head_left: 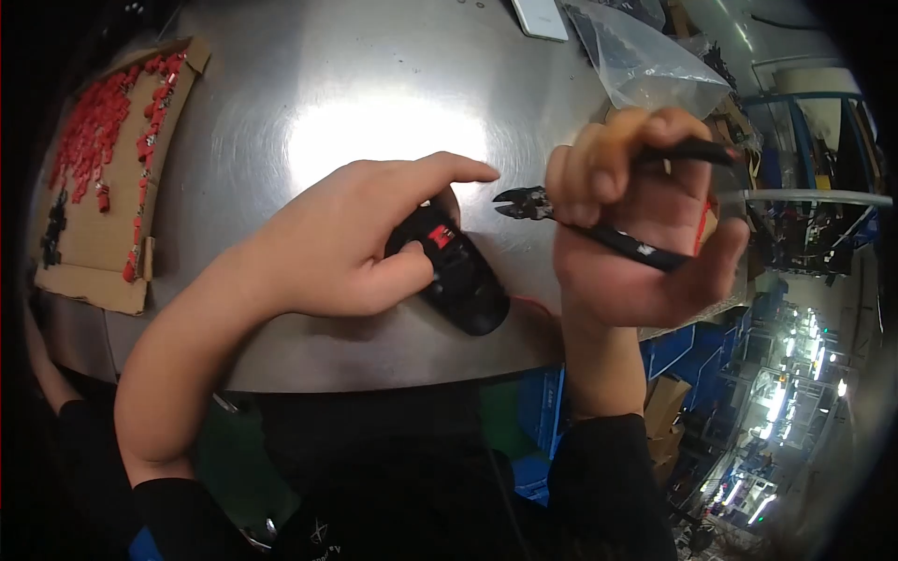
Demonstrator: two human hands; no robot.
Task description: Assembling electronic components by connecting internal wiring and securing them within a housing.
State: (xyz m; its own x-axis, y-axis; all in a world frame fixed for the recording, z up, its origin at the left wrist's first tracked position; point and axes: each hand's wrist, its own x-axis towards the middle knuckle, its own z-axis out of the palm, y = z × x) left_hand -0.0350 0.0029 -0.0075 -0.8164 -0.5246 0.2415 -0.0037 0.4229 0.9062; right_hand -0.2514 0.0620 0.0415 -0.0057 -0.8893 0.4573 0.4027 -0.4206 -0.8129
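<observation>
My left hand (341, 238) grips a rounded, oblong black plastic housing (477, 294) near the front edge of the metal table. A small red piece (440, 236) sits in the housing's upper part, beside my thumb tip. My left index finger stretches out past the housing toward the right. To its right, my raised right hand (645, 215) holds a pair of black-handled cutting pliers (526, 204). The pliers' jaws are parted and face the left hand, apart from the housing. My right fingers curl over one handle, and the other handle lies across the palm.
On the left, a shallow cardboard tray (98, 238) holds many small red parts (98, 122) and some black parts (54, 229). A white, phone-like slab (540, 17) and a clear plastic bag (645, 70) lie at the far right. Another person's forearm (47, 360) shows at the left edge.
</observation>
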